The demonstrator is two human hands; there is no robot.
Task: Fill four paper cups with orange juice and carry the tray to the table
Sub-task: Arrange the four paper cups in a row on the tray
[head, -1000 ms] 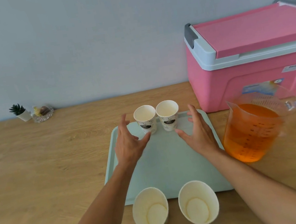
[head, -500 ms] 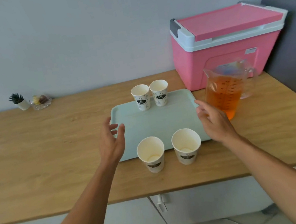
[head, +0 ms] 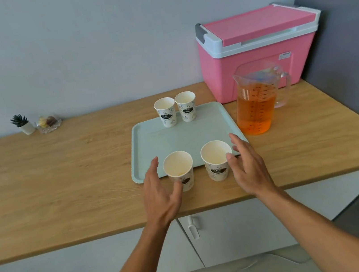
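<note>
We are logging four white cups with dark printed logos. Far cups (head: 165,112) are standing on the tray (head: 185,137), at its far edge. Near cups (head: 179,171) are standing on the counter (head: 63,177), just before the tray's near rim. Left hand (head: 159,193) and right hand (head: 250,171) are flanking the near pair, fingers spread, gripping nothing. Jug (head: 254,105) of orange juice is sitting just right of the tray.

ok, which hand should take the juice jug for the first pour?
Right. The jug stands right of the tray, handle facing right; the open right hand is nearer, the left hand farther.
</note>
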